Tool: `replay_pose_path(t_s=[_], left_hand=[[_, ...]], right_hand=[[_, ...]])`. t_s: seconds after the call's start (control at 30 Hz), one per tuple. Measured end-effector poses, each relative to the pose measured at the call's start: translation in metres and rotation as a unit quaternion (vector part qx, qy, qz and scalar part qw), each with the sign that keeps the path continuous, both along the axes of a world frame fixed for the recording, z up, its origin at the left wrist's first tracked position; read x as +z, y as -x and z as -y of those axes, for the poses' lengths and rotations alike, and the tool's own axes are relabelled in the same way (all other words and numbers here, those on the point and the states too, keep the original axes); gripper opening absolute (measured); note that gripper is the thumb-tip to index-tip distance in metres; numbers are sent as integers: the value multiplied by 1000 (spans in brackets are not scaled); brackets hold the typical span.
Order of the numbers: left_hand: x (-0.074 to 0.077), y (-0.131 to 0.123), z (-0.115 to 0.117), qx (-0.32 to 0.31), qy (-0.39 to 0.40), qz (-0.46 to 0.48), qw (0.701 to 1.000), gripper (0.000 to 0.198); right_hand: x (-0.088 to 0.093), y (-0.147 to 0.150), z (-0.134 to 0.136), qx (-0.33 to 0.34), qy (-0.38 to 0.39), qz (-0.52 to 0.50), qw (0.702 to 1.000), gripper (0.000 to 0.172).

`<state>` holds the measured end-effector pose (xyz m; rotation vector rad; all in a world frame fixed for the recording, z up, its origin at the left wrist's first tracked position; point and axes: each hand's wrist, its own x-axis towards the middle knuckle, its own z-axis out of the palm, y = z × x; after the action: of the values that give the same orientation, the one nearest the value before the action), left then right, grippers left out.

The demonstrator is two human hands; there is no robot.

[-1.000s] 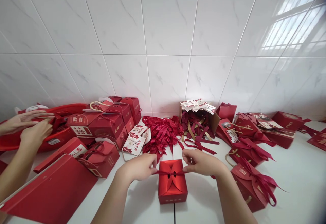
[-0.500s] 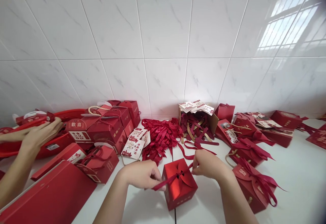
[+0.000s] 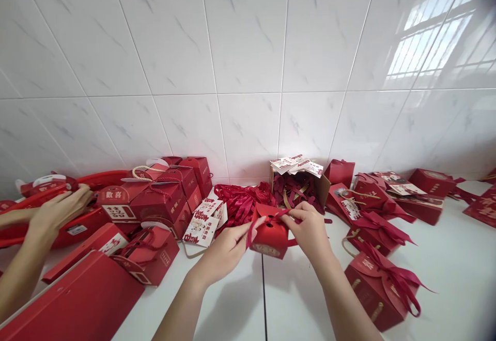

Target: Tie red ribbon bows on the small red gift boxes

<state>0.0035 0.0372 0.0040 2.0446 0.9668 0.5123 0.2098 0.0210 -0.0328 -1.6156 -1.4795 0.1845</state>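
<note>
The glossy red cardboard box (image 3: 270, 247) sits at the centre of the work, between the person's two hands, its lid with the dark hole facing up. The left hand (image 3: 231, 238), at nine o'clock of the box, pinches a looped stretch of narrow crimson satin ribbon (image 3: 251, 233) between thumb and fingers; the right hand (image 3: 306, 226), at three o'clock, grips more of it at the lid with thumb and fingertips closed. Because the fingers cover the crossing, I can't tell whether a knot has formed there.

The step looks like working the ribbon into a bow over the lid. To do it well, keep the left loop flat and untwisted, hold the crossing tight against the lid with the right fingertips, and pull both sides evenly, so the thin flaps don't buckle. The big-bowed dark red paper box (image 3: 382, 292) at four o'clock is a fair model for fullness. Keep the tails clear of the loose crimson ribbon heap (image 3: 242, 201) at eleven o'clock, where they could snag.
</note>
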Motion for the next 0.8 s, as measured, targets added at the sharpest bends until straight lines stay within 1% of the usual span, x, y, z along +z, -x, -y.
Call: replay_pose_path(t_s=[0.1,0.13,0.2,0.3,0.37,0.4,0.47,0.53,0.6,0.7,0.8], left_hand=[[-1,0,3,49,-59,-21,997,46],[-1,0,4,59,-73,-26,995,46],[2,1,8,72,-99,-31,992,44],[6,3,11,89,-117,-41,988,43],[7,3,13,97,-132,-38,986,41],[7,4,13,100,-143,-33,984,39],[6,3,14,104,-173,-27,979,38],[4,1,15,99,-198,-45,974,39],[0,-2,15,84,-217,-84,969,39],[-5,-7,15,73,-241,-141,957,36],[-8,-8,13,60,-255,-154,953,35]], right_hand=[[0,9,2,-45,-143,-12,989,29],[0,12,3,-55,-178,-14,982,31],[0,18,5,-63,-222,-21,973,33],[1,22,7,-58,-247,-47,966,32],[5,23,9,-30,-215,-83,973,29],[7,24,10,-4,-180,-105,978,28],[12,26,13,68,-88,-146,983,26],[15,30,16,139,-14,-170,975,26],[16,34,17,184,23,-179,966,25],[14,38,18,205,47,-176,962,22],[13,38,17,207,68,-164,962,14]])
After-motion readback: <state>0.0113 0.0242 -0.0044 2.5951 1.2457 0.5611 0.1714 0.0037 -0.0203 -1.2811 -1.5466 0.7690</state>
